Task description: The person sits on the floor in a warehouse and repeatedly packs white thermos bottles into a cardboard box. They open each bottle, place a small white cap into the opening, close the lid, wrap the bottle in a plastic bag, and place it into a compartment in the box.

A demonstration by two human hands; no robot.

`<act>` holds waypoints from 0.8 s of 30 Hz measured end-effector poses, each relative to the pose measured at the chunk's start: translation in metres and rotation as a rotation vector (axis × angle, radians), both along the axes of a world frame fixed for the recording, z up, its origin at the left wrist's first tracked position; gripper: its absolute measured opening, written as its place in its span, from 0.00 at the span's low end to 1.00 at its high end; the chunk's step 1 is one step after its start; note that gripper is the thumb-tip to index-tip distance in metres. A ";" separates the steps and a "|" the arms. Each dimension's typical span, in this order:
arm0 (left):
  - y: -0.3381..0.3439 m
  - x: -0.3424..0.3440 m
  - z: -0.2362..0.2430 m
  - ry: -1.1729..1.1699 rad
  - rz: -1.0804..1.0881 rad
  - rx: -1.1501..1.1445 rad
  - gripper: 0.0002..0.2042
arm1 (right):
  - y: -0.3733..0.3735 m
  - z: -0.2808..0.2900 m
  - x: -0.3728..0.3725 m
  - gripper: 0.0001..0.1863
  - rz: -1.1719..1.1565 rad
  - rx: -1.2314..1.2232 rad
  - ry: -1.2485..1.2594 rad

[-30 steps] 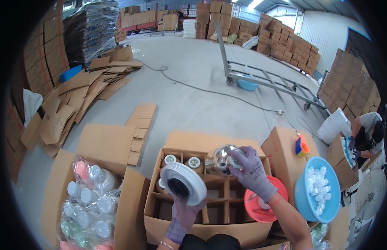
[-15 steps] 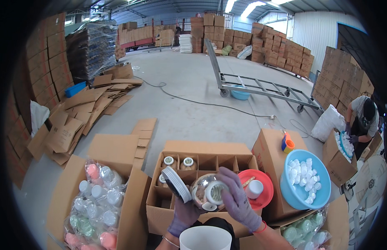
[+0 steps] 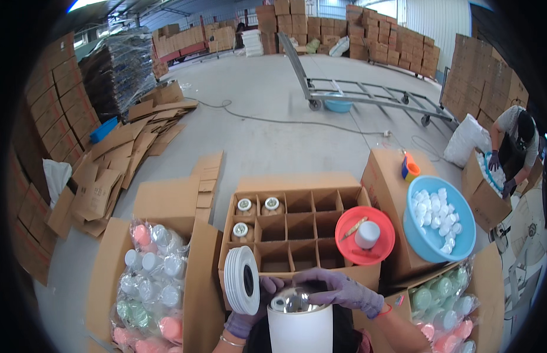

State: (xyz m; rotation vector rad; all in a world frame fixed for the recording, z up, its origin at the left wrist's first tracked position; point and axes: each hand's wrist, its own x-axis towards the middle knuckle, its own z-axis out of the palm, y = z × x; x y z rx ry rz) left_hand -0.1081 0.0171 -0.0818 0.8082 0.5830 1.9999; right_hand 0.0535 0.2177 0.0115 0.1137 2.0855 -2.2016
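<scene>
- Left hand is beside the white tape roll; its grip I cannot tell
- Right hand is clamped on the clear jar, near side of the divided carton
- Better to steady jar gently

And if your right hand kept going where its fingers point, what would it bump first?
Right hand points left, so probably the shiny jar, which its fingers seem to touch already. Past that looks like the left hand, though depth is hard to tell.
</scene>
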 end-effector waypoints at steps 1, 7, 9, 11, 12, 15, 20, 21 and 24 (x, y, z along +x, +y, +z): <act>-0.012 0.007 0.002 -0.152 0.059 -0.062 0.18 | -0.003 -0.007 -0.003 0.25 0.070 0.031 0.008; -0.035 0.007 0.043 -0.229 0.640 -0.475 0.23 | -0.014 0.008 -0.027 0.20 0.425 0.615 -0.209; -0.030 0.011 0.050 -0.020 0.693 -0.637 0.23 | -0.022 0.015 -0.028 0.20 0.415 0.840 -0.231; -0.033 0.019 0.067 0.255 0.563 -0.808 0.24 | -0.022 0.001 -0.012 0.16 -0.057 0.587 -0.077; -0.034 0.023 0.081 0.455 0.406 -0.863 0.25 | -0.023 -0.017 -0.001 0.16 -0.341 0.490 0.030; -0.023 0.021 0.085 0.870 0.112 -0.584 0.24 | -0.029 -0.032 0.028 0.13 -0.703 -0.050 0.061; -0.021 0.026 0.078 0.880 0.135 -0.529 0.17 | -0.043 -0.039 0.025 0.19 -0.458 0.088 0.226; -0.022 0.028 0.078 0.932 0.179 -0.511 0.16 | -0.044 -0.043 0.024 0.20 -0.430 0.161 0.310; -0.029 0.038 0.090 1.261 0.279 -0.490 0.15 | -0.038 -0.054 0.021 0.22 -0.272 0.013 0.241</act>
